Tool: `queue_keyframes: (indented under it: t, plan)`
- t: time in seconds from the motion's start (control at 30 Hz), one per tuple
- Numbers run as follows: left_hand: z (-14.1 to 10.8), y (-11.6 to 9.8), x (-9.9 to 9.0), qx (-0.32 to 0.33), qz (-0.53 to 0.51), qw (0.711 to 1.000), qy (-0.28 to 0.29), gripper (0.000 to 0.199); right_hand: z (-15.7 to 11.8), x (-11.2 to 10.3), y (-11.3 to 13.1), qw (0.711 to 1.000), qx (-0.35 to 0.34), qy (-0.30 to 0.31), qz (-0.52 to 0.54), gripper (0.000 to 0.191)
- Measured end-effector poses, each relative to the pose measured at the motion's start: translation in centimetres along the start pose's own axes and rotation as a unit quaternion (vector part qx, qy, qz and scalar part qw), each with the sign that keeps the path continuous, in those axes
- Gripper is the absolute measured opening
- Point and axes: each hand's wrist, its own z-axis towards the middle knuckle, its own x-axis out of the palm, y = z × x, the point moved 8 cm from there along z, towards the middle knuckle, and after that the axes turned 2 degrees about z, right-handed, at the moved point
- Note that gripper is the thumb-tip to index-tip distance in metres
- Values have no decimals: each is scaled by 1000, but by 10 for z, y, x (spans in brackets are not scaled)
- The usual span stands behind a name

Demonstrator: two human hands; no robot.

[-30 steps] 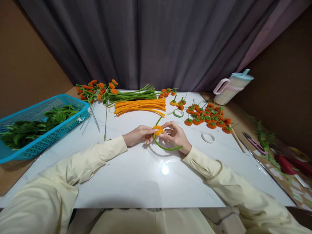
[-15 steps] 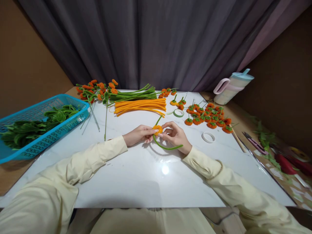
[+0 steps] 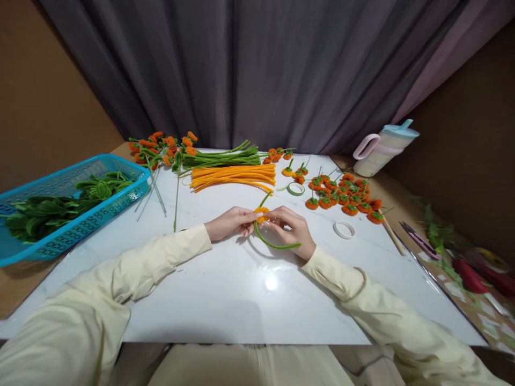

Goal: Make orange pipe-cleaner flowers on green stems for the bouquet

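Between both hands, above the white tabletop, is a yellow-orange pipe-cleaner flower (image 3: 262,211). A green pipe cleaner (image 3: 277,246) runs through or against it, one end sticking up behind and the other curving down to the right. My left hand (image 3: 231,222) pinches the flower from the left with thumb and fingers. From the right, my right hand (image 3: 293,230) pinches its edge, thumb below and index finger on top. The fingers partly hide the flower. Beyond them lies a bundle of orange pipe cleaners (image 3: 233,177), with green pipe cleaners (image 3: 225,156) behind it.
Orange flower heads (image 3: 341,193) cluster at right, near green tape (image 3: 295,188) and a white tape ring (image 3: 344,229). At left stands a blue basket (image 3: 80,220) of green leaves. Finished-looking orange flowers (image 3: 156,147) lie at back left. A tumbler (image 3: 384,147) and scissors (image 3: 420,239) are at right.
My right index finger has come down from a raised, bent position onto the flower's upper edge. My left hand keeps its hold. The view has shifted slightly.
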Motion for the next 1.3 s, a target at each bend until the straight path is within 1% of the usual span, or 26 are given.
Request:
queue_keyframes:
  t: [0.27,0.53,0.7,0.9,1.3]
  plan:
    - [0,2,-2,-5,-1,1000,1,37,0,0,7,998,-47,4,-31,16]
    - [1,5,-2,-5,14,1000,11,38,0,1,9,996,-70,12,-56,19]
    - [0,4,-1,-4,15,1000,10,38,-2,2,12,992,-105,13,-65,18]
    - [1,5,-1,-5,26,1000,4,38,-3,3,2,995,-81,9,-64,22]
    - [1,1,-1,6,50,999,-8,35,-7,4,9,990,-117,-5,-85,20]
